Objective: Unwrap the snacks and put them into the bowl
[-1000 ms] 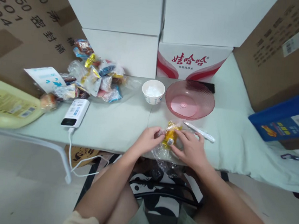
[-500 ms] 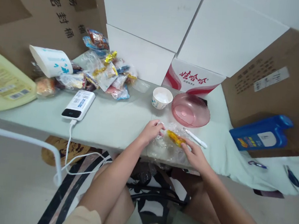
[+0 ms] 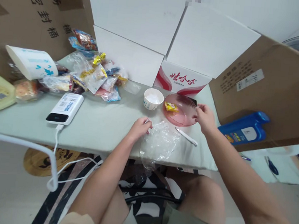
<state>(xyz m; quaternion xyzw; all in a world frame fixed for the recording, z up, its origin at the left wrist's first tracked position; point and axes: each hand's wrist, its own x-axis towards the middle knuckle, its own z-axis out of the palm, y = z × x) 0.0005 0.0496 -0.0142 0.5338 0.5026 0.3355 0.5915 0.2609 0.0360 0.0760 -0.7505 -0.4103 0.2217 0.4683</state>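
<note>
Yellow snack (image 3: 171, 107) now in pink plate (image 3: 183, 119); right fingers (image 3: 199, 111) at rim, grip unclear; left fingers (image 3: 146, 123) pinching clear bag (image 3: 159, 143).

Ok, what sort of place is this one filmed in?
Likely a storeroom or a home corner used for storage: big cardboard boxes and white cartons crowd a cloth-covered table, with a heap of snack packets and a blue jug on it.

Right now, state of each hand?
Left hand: closed, pinching the plastic bag.
Right hand: at the plate rim; grip cannot be told.
</note>
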